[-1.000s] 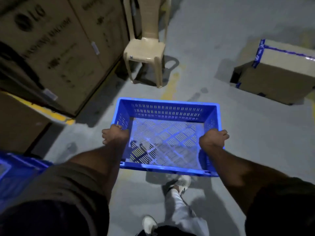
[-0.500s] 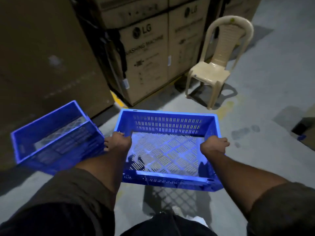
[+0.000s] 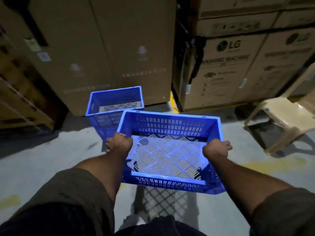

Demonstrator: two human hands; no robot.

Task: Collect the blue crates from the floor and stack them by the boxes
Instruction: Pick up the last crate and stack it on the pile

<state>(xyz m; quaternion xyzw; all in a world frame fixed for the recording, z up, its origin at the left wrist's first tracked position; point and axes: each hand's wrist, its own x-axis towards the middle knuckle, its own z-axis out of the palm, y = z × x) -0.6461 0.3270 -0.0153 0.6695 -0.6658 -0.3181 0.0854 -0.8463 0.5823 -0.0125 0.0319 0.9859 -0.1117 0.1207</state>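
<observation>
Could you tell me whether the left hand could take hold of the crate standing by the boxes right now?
Probably not: the left hand and right hand both grip the carried crate, which partly covers the standing crate.

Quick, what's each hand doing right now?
Left hand: grips the left rim of the carried blue crate.
Right hand: grips the same crate's right rim.
</observation>
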